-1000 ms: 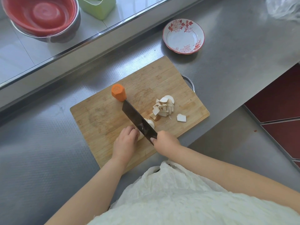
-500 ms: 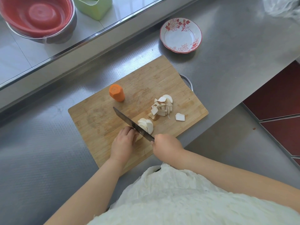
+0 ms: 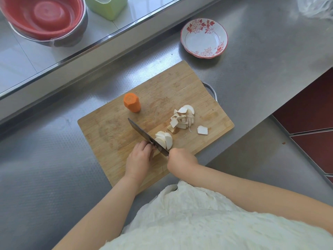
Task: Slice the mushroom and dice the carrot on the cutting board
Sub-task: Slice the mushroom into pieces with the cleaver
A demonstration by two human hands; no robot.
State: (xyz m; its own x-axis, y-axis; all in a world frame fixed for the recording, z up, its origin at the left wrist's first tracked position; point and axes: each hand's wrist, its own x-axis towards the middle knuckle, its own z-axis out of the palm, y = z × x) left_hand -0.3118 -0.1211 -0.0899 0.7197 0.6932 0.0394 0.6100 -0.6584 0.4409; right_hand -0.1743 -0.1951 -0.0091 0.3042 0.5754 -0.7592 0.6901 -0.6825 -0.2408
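From the head camera, a wooden cutting board (image 3: 111,130) lies at a slant on a shiny metal bench (image 3: 261,69).

The right hand (image 3: 182,157) is wrapped tight around the handle of a knife (image 3: 147,137). The dark blade points away from the person, up and to the left, and its edge is down at the board.

The left hand (image 3: 138,156) sits just left of the blade with its fingers curled. It holds down the uncut bit of the mushroom (image 3: 156,152), which is mostly hidden under the fingers and the blade.

Right beside the blade, on its other side, a few fresh white slices (image 3: 164,138) lean on each other. A bigger pile of mushroom slices (image 3: 183,118) lies a little farther back, and one small piece (image 3: 202,130) lies alone near it.

A short orange carrot (image 3: 132,102) stands on its end near the back edge of the board, apart from the knife. It is not cut up.

Behind the board sits a white bowl with red flowers (image 3: 204,37). On the ledge at the back there is a red basin (image 3: 45,17) inside a metal one, and a green tub (image 3: 108,6). The person wears a white top (image 3: 207,219).
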